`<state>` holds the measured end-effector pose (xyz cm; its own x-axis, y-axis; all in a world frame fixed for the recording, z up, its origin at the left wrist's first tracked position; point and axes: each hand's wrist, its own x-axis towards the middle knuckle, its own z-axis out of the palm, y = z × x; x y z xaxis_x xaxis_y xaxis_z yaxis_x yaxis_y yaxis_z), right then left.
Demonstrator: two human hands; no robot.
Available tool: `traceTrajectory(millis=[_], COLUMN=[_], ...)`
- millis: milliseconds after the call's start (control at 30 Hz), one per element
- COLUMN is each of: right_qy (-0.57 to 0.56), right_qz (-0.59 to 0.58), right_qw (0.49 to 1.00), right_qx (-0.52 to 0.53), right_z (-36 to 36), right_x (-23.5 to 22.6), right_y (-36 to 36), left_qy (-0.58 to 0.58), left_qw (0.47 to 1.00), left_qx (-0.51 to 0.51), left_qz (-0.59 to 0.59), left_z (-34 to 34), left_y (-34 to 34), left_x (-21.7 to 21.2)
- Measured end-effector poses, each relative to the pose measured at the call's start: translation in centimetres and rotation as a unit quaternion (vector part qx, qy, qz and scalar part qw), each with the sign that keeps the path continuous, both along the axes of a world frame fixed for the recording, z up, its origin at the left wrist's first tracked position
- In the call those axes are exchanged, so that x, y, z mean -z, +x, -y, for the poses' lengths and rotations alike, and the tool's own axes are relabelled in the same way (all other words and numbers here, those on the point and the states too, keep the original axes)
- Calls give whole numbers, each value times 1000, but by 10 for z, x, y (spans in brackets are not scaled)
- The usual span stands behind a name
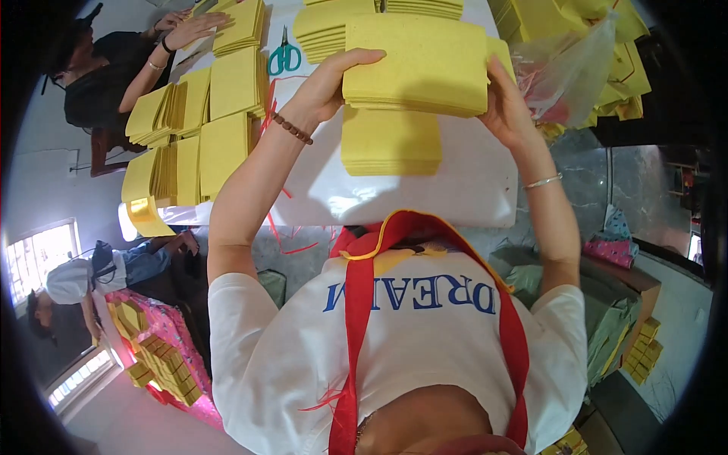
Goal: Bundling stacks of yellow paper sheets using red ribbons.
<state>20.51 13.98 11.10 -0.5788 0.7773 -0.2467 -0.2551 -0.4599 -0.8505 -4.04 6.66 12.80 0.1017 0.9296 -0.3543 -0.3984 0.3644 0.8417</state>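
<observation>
Between my two hands I hold a thick stack of yellow paper (415, 64) above the white table. My left hand (331, 80) grips its left end, thumb on the top face. At the right end, my right hand (506, 106) is closed round the edge, its fingers partly hidden. Just below the held stack, another yellow paper stack (390, 144) lies on the table. More yellow stacks (322, 30) sit beyond my left hand, beside teal-handled scissors (285, 57).
Rows of yellow paper stacks (226, 152) cover the left of the white table (470, 178). Red string (273, 227) hangs off its front edge. A clear plastic bag (569, 76) is at the right. A co-worker's hand (196, 29) rests on a stack at the far left; another person sits farther back.
</observation>
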Motion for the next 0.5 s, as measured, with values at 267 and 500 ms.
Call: traceTrajectory(millis=[267, 500], right_qy=[-9, -36], right_qz=[152, 132], right_qw=[982, 979], right_qx=[-112, -150], right_z=[19, 35], right_x=[11, 14], right_y=[-9, -16], left_qy=[-35, -47], left_qw=[998, 994], left_qx=[-7, -13], left_qz=[-57, -93], left_z=[26, 44], left_y=[-3, -13], left_x=[24, 55])
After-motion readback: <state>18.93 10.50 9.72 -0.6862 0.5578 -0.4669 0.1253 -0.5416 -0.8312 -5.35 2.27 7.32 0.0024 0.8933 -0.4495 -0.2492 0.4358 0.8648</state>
